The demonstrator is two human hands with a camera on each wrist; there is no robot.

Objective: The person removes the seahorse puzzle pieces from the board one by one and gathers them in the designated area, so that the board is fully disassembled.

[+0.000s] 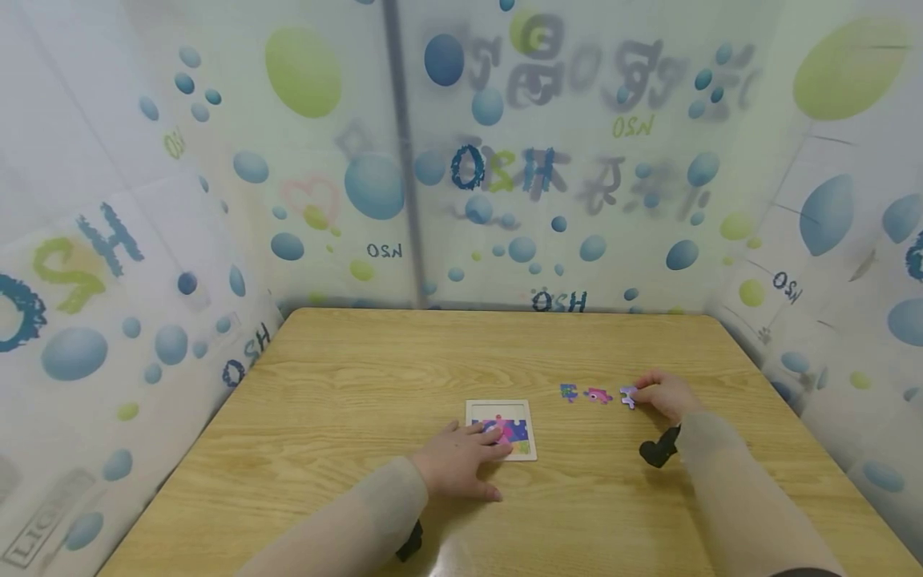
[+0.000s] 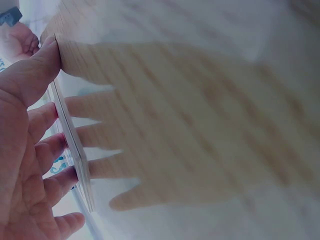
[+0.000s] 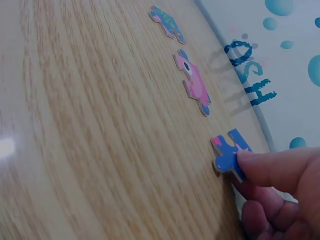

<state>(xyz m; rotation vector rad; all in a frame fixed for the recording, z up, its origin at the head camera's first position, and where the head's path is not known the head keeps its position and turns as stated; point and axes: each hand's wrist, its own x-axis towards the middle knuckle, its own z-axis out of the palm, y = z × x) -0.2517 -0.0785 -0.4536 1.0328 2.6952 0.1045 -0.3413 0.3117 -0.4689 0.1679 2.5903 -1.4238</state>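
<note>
My left hand (image 1: pixel 456 461) lies with fingers spread over a small white-framed jigsaw puzzle tray (image 1: pixel 532 437). Its fingertips rest on joined pink and blue pieces (image 1: pixel 516 431) in the lower part of the tray; the hand hides some of them. In the left wrist view the tray's edge (image 2: pixel 75 145) shows beside the straight fingers. To the right, my right hand (image 1: pixel 671 396) pinches a blue puzzle piece (image 3: pixel 227 156) between thumb and fingers, and the piece is tilted close over the table.
A pink puzzle piece with an eye (image 3: pixel 197 82) and a blue-green puzzle piece (image 3: pixel 168 24) lie in a row left of the right hand. The wooden table (image 1: pixel 375 361) reaches back to a patterned curtain (image 1: pixel 606 272), with more curtain at both sides.
</note>
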